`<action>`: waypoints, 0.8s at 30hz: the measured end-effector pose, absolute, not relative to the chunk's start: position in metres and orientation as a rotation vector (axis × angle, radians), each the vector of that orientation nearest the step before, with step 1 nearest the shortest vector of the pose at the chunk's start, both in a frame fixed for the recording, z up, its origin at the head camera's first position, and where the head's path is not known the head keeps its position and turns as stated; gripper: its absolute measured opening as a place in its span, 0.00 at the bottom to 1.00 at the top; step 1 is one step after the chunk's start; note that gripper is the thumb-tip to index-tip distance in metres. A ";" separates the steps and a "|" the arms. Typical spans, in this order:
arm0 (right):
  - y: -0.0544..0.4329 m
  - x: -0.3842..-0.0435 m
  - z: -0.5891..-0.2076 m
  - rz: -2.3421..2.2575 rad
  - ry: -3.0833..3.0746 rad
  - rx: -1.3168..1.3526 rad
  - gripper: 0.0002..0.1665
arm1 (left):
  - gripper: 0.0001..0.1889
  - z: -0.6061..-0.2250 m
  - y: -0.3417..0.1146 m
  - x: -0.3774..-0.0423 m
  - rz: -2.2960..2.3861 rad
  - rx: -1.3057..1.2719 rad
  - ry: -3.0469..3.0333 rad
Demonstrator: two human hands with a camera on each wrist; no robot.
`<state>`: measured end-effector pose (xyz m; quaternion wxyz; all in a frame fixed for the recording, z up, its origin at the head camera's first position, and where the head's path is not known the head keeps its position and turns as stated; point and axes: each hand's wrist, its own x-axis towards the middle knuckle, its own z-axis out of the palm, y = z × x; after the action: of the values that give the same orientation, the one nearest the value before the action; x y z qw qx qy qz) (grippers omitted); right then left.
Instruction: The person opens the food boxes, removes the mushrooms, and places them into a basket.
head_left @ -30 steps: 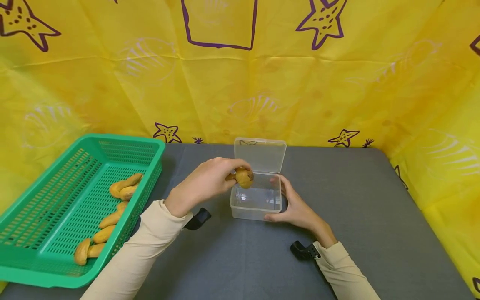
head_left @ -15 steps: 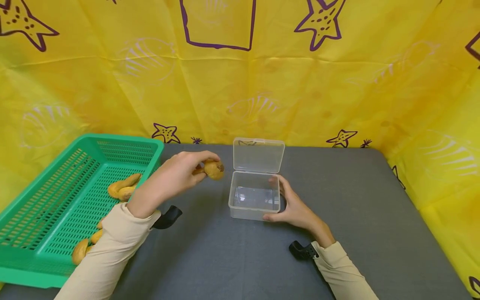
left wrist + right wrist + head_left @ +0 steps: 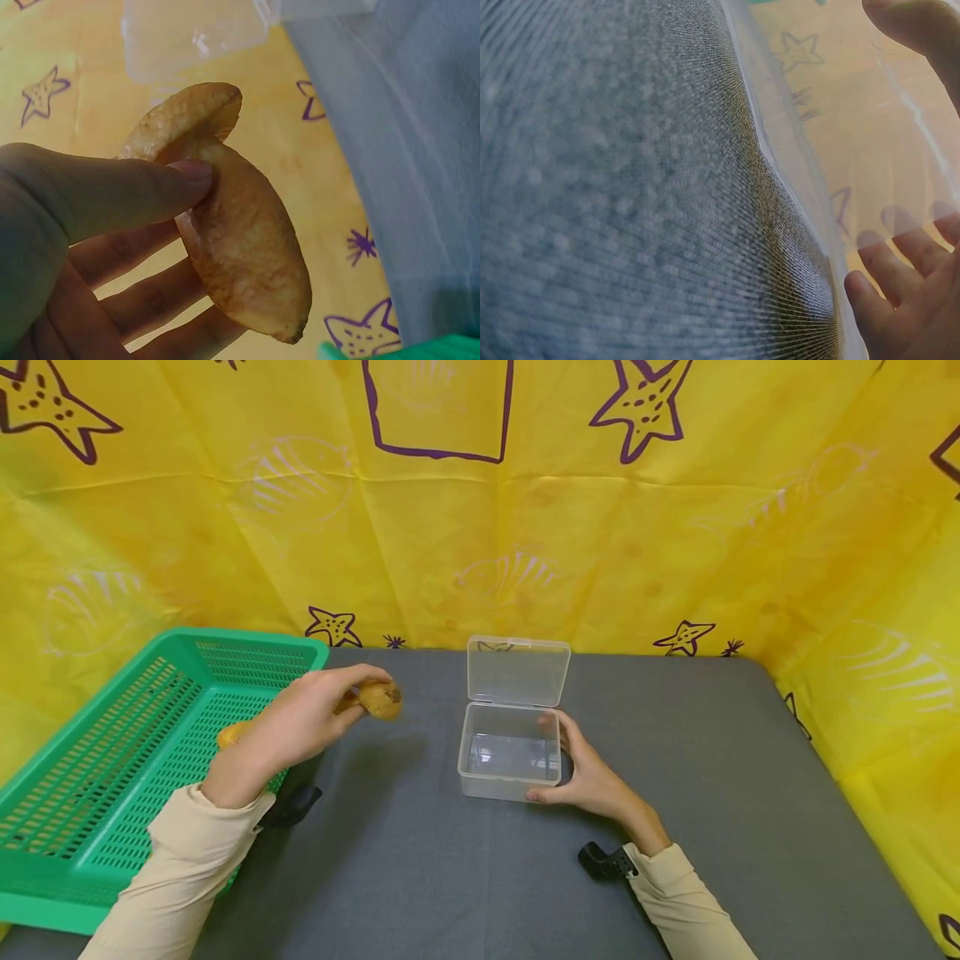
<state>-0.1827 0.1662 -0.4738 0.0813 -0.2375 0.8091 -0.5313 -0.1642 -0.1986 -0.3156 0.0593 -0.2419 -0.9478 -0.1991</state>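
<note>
My left hand (image 3: 307, 714) pinches a yellow-brown mushroom (image 3: 381, 700) between thumb and fingers, raised just right of the green basket (image 3: 321, 672). The left wrist view shows the thumb pressed where the rounded cap meets the thick stem of the mushroom (image 3: 247, 240). At the middle of the table stands a clear plastic box (image 3: 498, 789) with its hinged lid (image 3: 517, 672) raised at the back. My right hand (image 3: 588, 772) grips the right side of this box, thumb at the front and fingers behind. Nothing lies inside the box.
Another mushroom (image 3: 231, 735) shows in the basket beside my left forearm, which covers much of the basket's right part. A grey cloth covers the table (image 3: 675, 827). A yellow patterned curtain (image 3: 600, 552) hangs behind and along the right side.
My left hand has moved left with the mushroom, from over the box to beside the basket's right rim. The right hand and the box have stayed in place.
</note>
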 end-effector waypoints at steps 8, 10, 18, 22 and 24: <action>0.166 -0.183 -0.476 -1.604 2.409 -0.694 0.67 | 0.22 -0.312 -0.227 -0.160 -0.639 -0.626 -2.882; 0.166 -0.184 -0.476 -1.603 2.409 -0.699 0.67 | 0.23 -0.312 -0.234 -0.159 -0.653 -0.598 -2.890; 0.167 -0.183 -0.477 -1.597 2.409 -0.701 0.66 | 0.23 -0.316 -0.255 -0.157 -0.658 -0.536 -2.904; 0.167 -0.183 -0.475 -1.604 2.407 -0.718 0.67 | 0.23 -0.316 -0.263 -0.155 -0.655 -0.503 -2.917; 0.166 -0.182 -0.474 -1.607 2.407 -0.727 0.67 | 0.22 -0.318 -0.268 -0.154 -0.639 -0.502 -2.917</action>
<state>-0.1825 0.1663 -0.4738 0.0786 -0.2428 0.8042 -0.5367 -0.1544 -0.2679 -0.3177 0.0568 -0.1656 -0.9617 -0.2108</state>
